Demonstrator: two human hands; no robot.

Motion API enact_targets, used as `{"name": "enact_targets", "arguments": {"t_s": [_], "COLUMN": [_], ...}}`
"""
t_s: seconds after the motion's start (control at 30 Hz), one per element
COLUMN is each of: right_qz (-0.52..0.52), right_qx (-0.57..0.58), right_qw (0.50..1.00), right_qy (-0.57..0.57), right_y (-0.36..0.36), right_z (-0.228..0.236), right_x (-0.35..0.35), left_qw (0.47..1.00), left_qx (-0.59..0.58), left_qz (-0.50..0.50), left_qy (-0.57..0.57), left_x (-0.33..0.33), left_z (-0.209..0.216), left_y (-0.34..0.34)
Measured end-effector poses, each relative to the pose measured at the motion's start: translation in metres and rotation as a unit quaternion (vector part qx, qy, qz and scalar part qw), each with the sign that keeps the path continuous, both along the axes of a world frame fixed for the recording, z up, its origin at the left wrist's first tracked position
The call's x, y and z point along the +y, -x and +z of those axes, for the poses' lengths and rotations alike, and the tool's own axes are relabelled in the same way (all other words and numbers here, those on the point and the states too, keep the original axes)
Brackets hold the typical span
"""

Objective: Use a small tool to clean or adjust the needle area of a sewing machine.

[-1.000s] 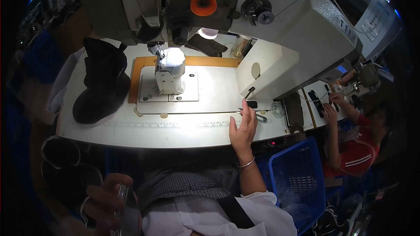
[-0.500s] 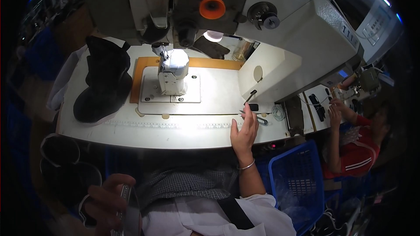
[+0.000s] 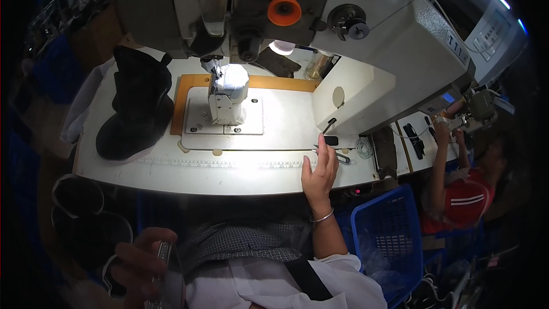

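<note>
My left hand (image 3: 137,260) is raised at the lower left, its fingers wrapped round a phone (image 3: 170,272), a thin slab seen edge-on. On the front part of the sewing table, my right hand (image 3: 320,171) lies with its fingers stretched out, holding nothing that I can see. Under and beside its fingertips is a pair of thread snips (image 3: 343,159), partly hidden. A small black object (image 3: 330,140) sits just beyond them. The sewing machine (image 3: 229,106) stands over the table, its post lit by a lamp. Left of the post rests a black boot-shaped piece (image 3: 137,109).
A printed ruler strip (image 3: 217,164) runs along the table's front. Below the table at right stands a blue basket (image 3: 358,234) with clear plastic in it. More dark shoe pieces (image 3: 91,223) are at the lower left. Farther right, a co-worker in red (image 3: 463,197) sits at another machine.
The co-worker's hands have moved forward, toward the other machine. My own hands stay where they were; the view has shifted very slightly.
</note>
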State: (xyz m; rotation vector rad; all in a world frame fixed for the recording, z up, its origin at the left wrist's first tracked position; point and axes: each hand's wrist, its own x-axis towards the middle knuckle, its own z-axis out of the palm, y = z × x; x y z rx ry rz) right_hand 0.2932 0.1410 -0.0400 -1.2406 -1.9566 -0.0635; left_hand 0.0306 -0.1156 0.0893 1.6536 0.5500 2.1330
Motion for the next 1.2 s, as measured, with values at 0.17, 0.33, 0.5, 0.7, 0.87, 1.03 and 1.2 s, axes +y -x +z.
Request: {"name": "enact_targets", "arguments": {"t_s": [0.17,0.33,0.5,0.7,0.87,1.03,1.2], "right_qz": [0.002,0.011,0.011,0.017,0.012,0.012,0.015], "right_qx": [0.016,0.028,0.025,0.054,0.022,0.003,0.028], "right_qw": [1.000,1.000,1.000,0.998,1.000,1.000,0.999], "right_qy": [-0.004,-0.001,-0.013,-0.009,-0.003,-0.026,-0.015], "right_y": [0.000,0.004,0.001,0.001,0.000,0.003,-0.002], "right_z": [-0.002,0.002,0.000,-0.001,0.000,0.002,0.001], "right_x": [0.002,0.000,0.001,0.001,0.000,0.000,0.001], "left_qw": [1.000,0.998,1.000,0.993,0.988,0.993,0.988], "left_qx": [0.001,-0.024,0.003,-0.065,-0.095,-0.065,-0.054], "left_qz": [-0.003,0.022,0.009,0.025,0.042,0.052,0.052], "left_qy": [0.009,0.049,0.017,0.099,0.117,0.086,0.133], "left_x": [0.000,0.001,-0.003,-0.003,-0.006,-0.001,0.003], "left_z": [-0.001,0.010,-0.005,0.014,0.016,0.012,0.018], "left_y": [0.002,-0.007,0.004,-0.014,-0.019,-0.017,-0.022]}}
